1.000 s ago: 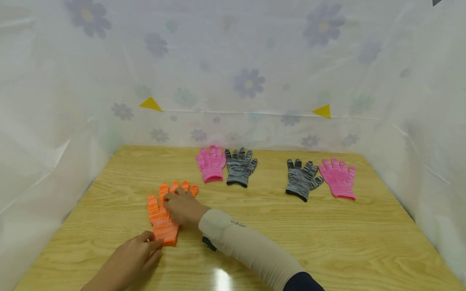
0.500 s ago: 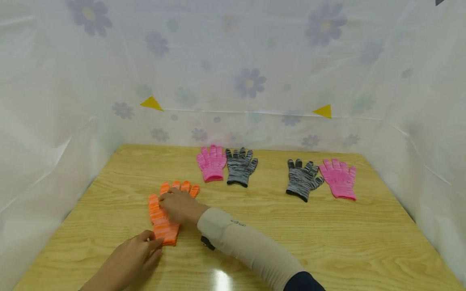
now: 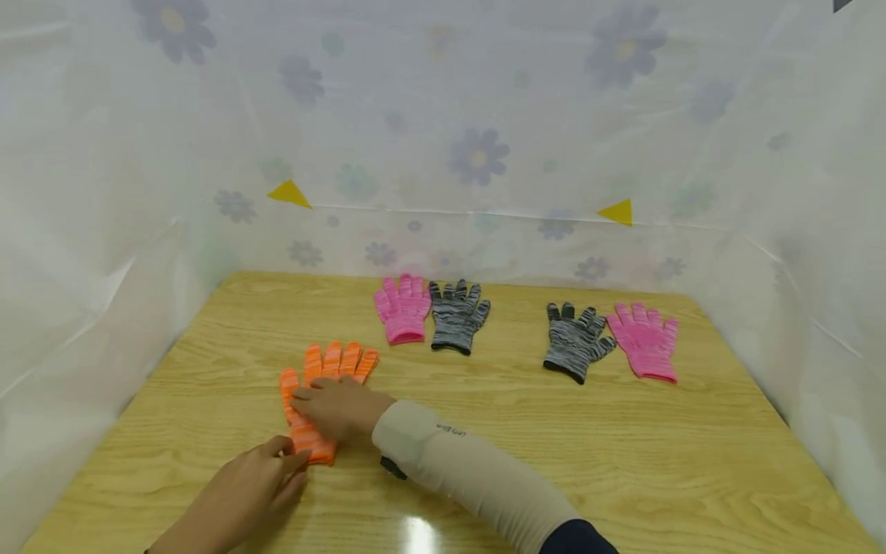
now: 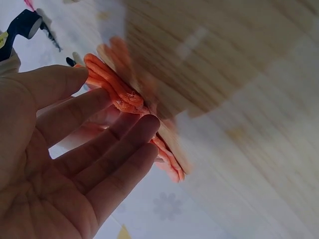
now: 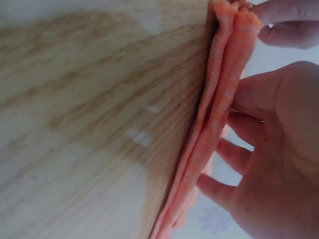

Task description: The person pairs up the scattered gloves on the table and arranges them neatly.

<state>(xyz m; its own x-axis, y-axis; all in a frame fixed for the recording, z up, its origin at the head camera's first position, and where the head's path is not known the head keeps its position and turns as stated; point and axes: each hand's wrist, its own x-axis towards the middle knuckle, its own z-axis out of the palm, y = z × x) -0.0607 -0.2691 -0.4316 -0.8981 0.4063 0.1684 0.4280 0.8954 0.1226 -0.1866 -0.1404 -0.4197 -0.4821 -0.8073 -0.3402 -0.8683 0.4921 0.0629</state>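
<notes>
An orange striped knit glove (image 3: 314, 442) lies on the left part of the wooden table, its fingers pointing away. My left hand (image 3: 242, 488) touches the left corner of its cuff with the fingertips; in the left wrist view the fingers look fairly straight beside the orange fabric (image 4: 117, 89). Across the glove's palm rests my right hand (image 3: 339, 408), fingertips pressing on the fabric and covering part of it. Along its near side, the right wrist view shows two folds or layers of orange fabric (image 5: 219, 104); whether they are one glove or two I cannot tell.
Toward the back lie a pink glove (image 3: 404, 312) and a grey-black glove (image 3: 457, 319) side by side. Another grey-black glove (image 3: 576, 342) and pink glove (image 3: 647, 342) lie to the right. Flower-patterned sheeting (image 3: 477, 100) encloses the wooden table (image 3: 554, 462) at back and sides.
My right hand has slid down from near the orange glove's finger bases onto its palm, so more of the glove's fingers show. The left hand has stayed at the cuff.
</notes>
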